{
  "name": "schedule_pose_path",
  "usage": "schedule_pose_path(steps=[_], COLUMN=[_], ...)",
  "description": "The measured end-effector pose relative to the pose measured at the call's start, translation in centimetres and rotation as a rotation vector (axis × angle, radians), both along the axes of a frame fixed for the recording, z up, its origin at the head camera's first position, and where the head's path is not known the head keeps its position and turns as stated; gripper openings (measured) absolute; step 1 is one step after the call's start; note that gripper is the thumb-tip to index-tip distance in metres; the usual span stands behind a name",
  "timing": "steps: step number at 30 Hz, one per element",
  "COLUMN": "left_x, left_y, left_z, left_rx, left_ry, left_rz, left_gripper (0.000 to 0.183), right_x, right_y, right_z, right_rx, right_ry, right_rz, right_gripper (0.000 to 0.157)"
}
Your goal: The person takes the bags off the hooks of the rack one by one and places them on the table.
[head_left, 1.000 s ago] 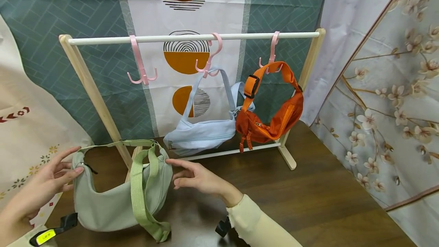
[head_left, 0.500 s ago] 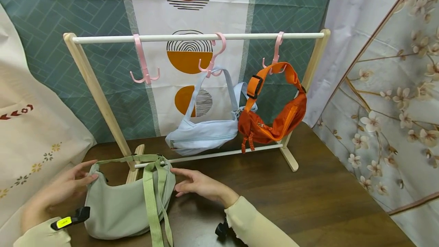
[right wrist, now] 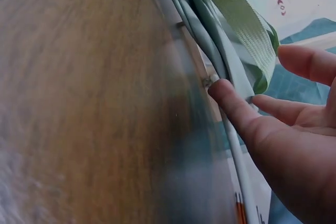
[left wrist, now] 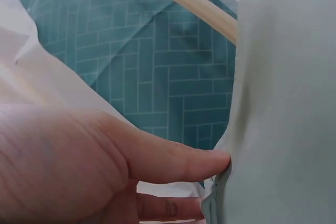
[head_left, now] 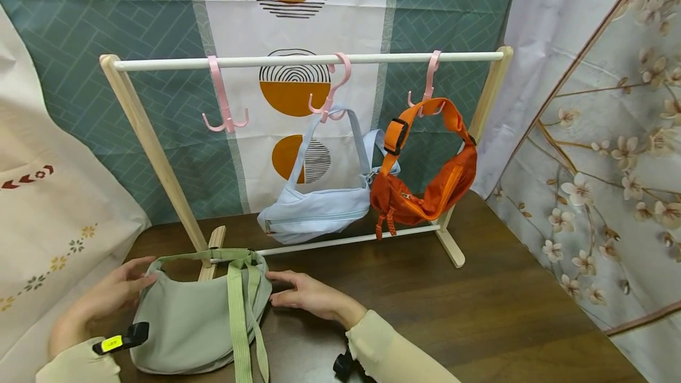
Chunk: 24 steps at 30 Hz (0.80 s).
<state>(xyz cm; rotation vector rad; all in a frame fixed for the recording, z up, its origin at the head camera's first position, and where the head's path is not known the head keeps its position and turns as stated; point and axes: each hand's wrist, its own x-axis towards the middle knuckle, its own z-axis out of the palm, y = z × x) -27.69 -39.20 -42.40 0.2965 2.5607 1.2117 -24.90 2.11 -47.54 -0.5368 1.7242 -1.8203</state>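
The green bag (head_left: 183,327) sits between my hands, in front of the rack's left foot (head_left: 217,237); whether the table (head_left: 479,318) bears it, I cannot tell. I judge it light, soft, limp, neither slippery nor fragile, best held by both upper corners. Its long axis runs left to right, opening upward, webbing (head_left: 237,324) trailing down. My left hand (head_left: 114,293) pinches one end; my right hand's (head_left: 315,296) nearly straight fingers touch the other.

Near bag (head_left: 183,319) before left end of rack (head_left: 298,61); middle bag (head_left: 319,211) on middle hook (head_left: 330,97); right bag (head_left: 449,185) on right hook (head_left: 430,77).
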Motion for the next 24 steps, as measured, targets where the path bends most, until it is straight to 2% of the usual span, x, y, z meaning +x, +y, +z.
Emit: schedule_pose_path(steps=[3,9,17,20,24], left_x=[-0.1,-0.1,-0.5,-0.4,-0.2], left_y=[0.0,0.0,0.2,0.3,0.3], left_z=[-0.3,-0.9,-1.4,-1.3,-0.6], left_rx=[0.005,-0.021,-0.047,-0.066,-0.081], left_ry=[0.001,-0.063,-0.141,-0.122,-0.050], left_rz=[0.008,0.053,0.055,0.069,0.095], left_gripper=[0.062,0.062,0.065,0.065,0.065], right_x=[0.1,0.1,0.2,0.0,-0.2], right_y=[-0.1,-0.3,-0.2,0.1,0.8], right_z=[-0.2,-0.5,-0.6,-0.3,0.9], right_rx=[-0.002,0.002,0.037,0.078,0.175], right_ry=[-0.003,-0.012,0.001,0.040,0.137], right_rz=[0.004,0.024,0.070,0.082,0.070], right_gripper=[0.058,0.058,0.058,0.057,0.055])
